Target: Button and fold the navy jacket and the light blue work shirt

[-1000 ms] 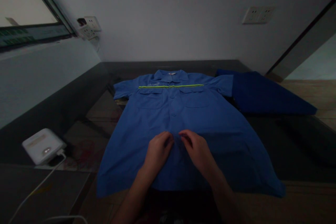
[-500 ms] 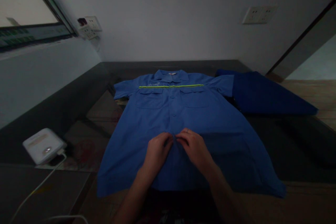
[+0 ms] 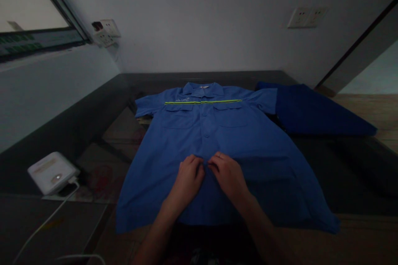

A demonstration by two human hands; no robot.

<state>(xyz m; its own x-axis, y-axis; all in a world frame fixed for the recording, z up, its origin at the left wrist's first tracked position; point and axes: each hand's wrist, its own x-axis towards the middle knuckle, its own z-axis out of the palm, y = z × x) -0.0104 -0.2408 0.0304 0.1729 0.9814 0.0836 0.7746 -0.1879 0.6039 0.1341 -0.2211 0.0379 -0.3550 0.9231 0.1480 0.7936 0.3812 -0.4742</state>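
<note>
A blue short-sleeved work shirt lies spread front side up on a dark table, its collar toward the wall. Across its chest runs a yellow-green stripe above two flap pockets. My left hand pinches the shirt's front placket below the middle of the chest. Just to its right, my right hand also pinches the placket, its fingertips close to the left ones. Whatever button is between the fingers is hidden. Higher up, a closed button shows on the placket.
Darker blue folded cloth lies at the right, partly beneath the shirt's sleeve. At the left sits a white box-shaped device with a white cable. Wall sockets are on the back wall, which borders the dark tabletop.
Both hands stay at the placket with only slight finger shifts. The left hand has turned a little, and the shirt's cloth has moved very slightly.
</note>
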